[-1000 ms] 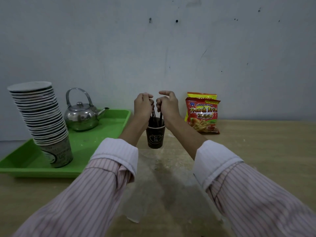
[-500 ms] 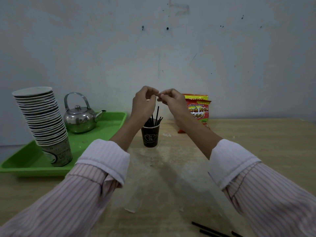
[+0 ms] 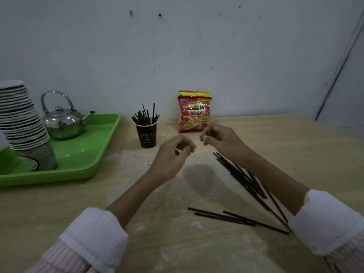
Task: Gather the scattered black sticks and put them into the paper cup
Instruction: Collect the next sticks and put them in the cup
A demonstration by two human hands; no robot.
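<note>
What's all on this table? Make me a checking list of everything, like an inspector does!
Surface: wooden table, pale smudges.
Job's things: dark paper cup upright, holding a bunch of sticks; loose sticks lie on the table, some under the right forearm.
Clutter: green tray carrying a kettle and stacked cups; snack packets by the wall.
Grippers: left hand and right hand above the table, fingers loosely curled, nothing seen in them.
Cables: nothing seen.
Surroundings: grey wall with dark marks.
</note>
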